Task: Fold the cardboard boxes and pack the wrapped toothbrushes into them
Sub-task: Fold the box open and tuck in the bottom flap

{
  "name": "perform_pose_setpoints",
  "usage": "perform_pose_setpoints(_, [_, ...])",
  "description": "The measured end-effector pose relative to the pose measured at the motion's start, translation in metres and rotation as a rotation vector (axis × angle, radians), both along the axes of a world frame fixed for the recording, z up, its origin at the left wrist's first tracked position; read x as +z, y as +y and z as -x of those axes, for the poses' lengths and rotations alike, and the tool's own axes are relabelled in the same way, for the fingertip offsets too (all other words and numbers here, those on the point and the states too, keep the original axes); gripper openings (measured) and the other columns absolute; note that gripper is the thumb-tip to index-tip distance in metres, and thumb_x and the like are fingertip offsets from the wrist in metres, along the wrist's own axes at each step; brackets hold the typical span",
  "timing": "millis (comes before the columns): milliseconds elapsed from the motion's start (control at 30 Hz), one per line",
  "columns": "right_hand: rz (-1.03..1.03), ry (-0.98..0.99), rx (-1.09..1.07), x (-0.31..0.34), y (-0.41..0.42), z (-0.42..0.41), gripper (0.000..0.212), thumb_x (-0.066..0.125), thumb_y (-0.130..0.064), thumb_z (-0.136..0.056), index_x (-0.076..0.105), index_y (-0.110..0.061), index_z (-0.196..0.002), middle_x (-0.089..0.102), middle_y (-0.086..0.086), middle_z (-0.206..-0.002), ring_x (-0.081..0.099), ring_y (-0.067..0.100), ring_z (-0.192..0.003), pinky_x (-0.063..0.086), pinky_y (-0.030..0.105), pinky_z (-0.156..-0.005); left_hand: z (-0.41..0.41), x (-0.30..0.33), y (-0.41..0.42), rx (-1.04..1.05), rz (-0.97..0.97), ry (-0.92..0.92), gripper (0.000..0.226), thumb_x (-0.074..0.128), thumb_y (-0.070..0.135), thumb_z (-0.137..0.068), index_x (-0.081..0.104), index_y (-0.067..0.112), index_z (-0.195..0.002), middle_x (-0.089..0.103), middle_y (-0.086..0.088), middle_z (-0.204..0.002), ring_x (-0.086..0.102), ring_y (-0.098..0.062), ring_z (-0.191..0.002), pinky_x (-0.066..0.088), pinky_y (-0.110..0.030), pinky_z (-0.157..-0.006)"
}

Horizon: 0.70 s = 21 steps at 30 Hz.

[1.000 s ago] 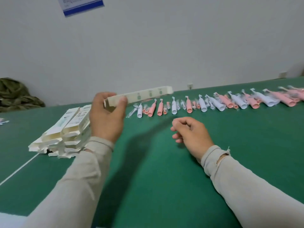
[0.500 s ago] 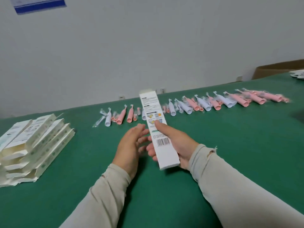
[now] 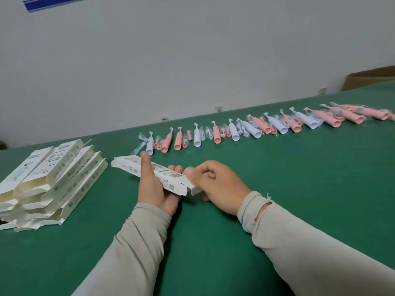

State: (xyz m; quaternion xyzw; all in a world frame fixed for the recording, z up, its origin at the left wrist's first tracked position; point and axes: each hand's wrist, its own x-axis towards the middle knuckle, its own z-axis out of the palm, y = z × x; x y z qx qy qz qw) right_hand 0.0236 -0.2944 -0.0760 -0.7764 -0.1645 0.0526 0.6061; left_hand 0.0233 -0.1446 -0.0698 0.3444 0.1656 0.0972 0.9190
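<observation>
Two arms in pale beige sleeves reach up from the bottom edge of the frame across a green table (image 3: 277, 178), the right cuff torn at the wrist. At centre frame the left hand (image 3: 152, 186) cradles a long white cardboard box (image 3: 149, 171) from beneath, thumb laid across its top face and fingertips showing past its far edge; the box lies slanted, its far end pointing to the upper left and its near end, printed with a barcode, lower right. The right hand (image 3: 218, 184), fingers curled, meets that near end, where an open flap (image 3: 195, 190) juts out; whether its fingers pinch the flap or only press on it cannot be told. At left of frame, well apart from the hands, a slumped stack of flattened white boxes (image 3: 49, 182) rests on the table, open flaps facing the lower left. Farther back, a long row of wrapped toothbrushes (image 3: 245, 130), pink and white in clear film, runs from just beyond the held box up toward the right edge, none of them touched by either hand. Behind the table stands a plain pale wall, with a blue-and-white notice (image 3: 55, 2) cut off at the upper left and a brown carton (image 3: 369, 79) at the far right
</observation>
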Motion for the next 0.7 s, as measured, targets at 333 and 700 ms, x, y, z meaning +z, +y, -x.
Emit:
perform_pose_setpoints(333, [-0.237, 0.197, 0.105, 0.005, 0.004, 0.006, 0.043, 0.065, -0.046, -0.089, 0.061, -0.002, -0.09, 0.067, 0.007, -0.064, 0.07, 0.023, -0.058, 0.061, 0.037, -0.056, 0.005, 0.002, -0.009, -0.101, -0.003, -0.179, 0.068, 0.061, 0.063, -0.085, 0.052, 0.012, -0.129, 0.056, -0.007, -0.096, 0.061, -0.02, -0.085, 0.056, -0.039, -0.079])
perform_pose_setpoints(700, [-0.023, 0.042, -0.015, -0.004, 0.008, 0.007, 0.019, 0.055, -0.033, -0.097, 0.063, -0.019, -0.087, 0.067, -0.005, -0.072, 0.066, 0.013, -0.059, 0.058, 0.04, -0.066, 0.006, -0.003, -0.011, -0.136, -0.003, -0.204, 0.028, 0.06, 0.035, -0.092, 0.069, 0.01, -0.081, 0.058, -0.005, -0.066, 0.061, -0.018, -0.057, 0.058, -0.034, -0.065])
